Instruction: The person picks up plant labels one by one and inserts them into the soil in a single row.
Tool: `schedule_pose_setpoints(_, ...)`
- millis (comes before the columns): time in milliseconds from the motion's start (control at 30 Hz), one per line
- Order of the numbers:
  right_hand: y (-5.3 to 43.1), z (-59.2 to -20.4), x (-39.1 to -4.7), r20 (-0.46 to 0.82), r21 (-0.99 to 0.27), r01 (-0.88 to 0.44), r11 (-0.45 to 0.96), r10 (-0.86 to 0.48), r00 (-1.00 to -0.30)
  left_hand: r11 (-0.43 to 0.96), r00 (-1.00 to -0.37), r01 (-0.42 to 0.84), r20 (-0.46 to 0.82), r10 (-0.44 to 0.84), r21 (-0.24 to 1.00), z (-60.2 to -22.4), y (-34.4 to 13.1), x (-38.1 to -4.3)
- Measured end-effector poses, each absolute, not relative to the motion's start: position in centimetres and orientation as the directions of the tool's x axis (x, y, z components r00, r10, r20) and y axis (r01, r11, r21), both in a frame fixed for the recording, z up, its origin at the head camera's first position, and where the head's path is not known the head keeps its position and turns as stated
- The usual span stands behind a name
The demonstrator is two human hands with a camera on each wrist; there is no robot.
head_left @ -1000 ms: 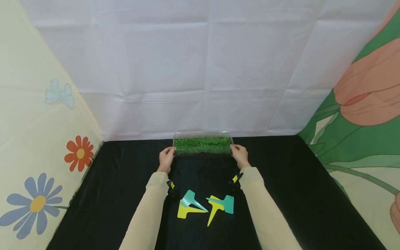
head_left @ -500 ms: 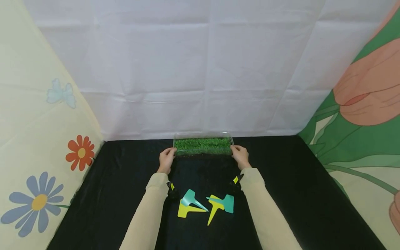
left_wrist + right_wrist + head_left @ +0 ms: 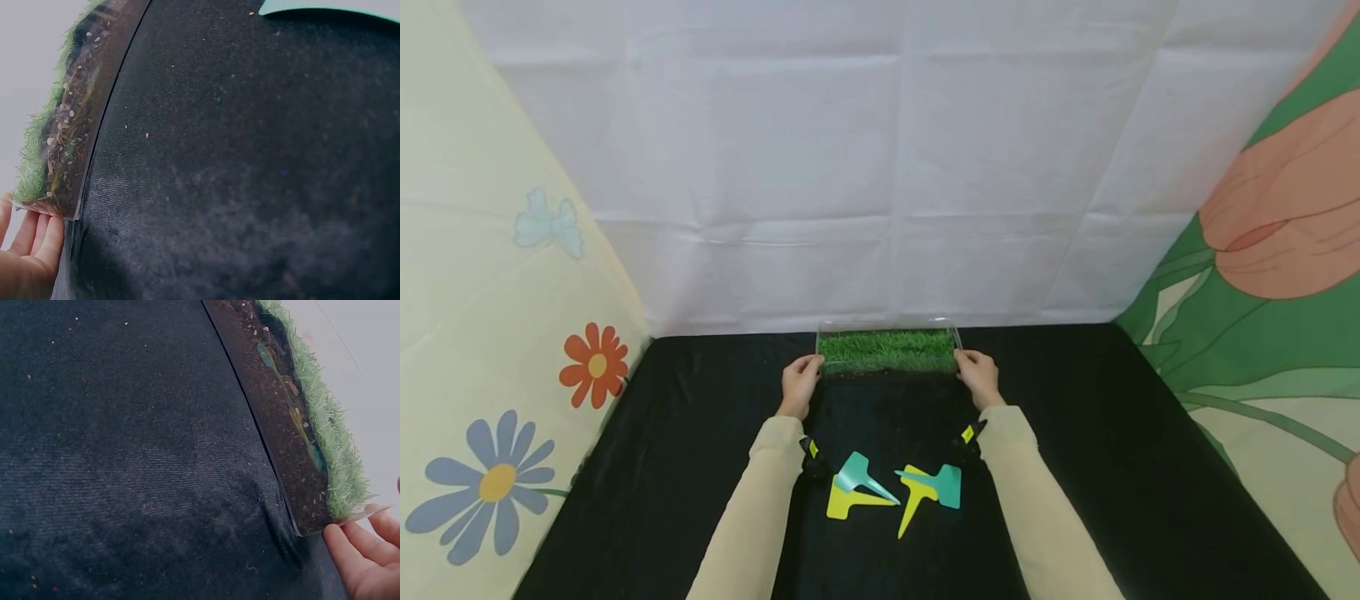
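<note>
A clear plastic planter box (image 3: 887, 372) stands at the far side of the black-covered table, near the white backdrop. It holds dark soil (image 3: 74, 134) with pale bits, topped by green grass (image 3: 886, 343). My left hand (image 3: 800, 386) grips the box's left end, its fingertips at the lower corner in the left wrist view. At the opposite end my right hand (image 3: 977, 379) holds the box's right corner, thumb and fingers against the wall. Nearer me lie T-shaped plant labels: a teal one (image 3: 856, 473) over a yellow one (image 3: 844, 504), and another teal one (image 3: 947, 486) crossing a yellow one (image 3: 916, 495).
Black cloth (image 3: 722, 467) covers the table, with small crumbs scattered on it. A white sheet (image 3: 880, 167) hangs behind the box. Flower-printed cloths stand at the left (image 3: 475, 317) and right (image 3: 1285, 333) sides.
Both hands keep their hold on the planter box and it stays in place. The whole view shifts very slightly; the labels have not moved on the cloth.
</note>
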State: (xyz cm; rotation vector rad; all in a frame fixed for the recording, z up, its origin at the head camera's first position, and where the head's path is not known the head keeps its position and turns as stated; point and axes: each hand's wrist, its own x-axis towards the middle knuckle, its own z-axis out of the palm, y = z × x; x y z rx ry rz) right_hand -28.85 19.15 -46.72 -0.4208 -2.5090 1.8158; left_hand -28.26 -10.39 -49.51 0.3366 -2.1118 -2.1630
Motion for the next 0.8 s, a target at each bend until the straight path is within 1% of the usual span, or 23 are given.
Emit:
schedule_pose_setpoints(367, 19.36, -46.91, -28.37, -0.154, -0.929, 0.212, 0.304, 0.203, -0.967, -0.033, -0.969, -0.082, -0.087, -0.230, 0.996, -49.57, -10.41, -27.90)
schedule_pose_setpoints(800, 19.48, -47.25, -27.93, -0.151, -0.940, 0.205, 0.274, 0.206, -0.967, -0.016, -0.969, -0.057, -0.059, -0.241, 0.998, -49.56, -10.39, -27.31)
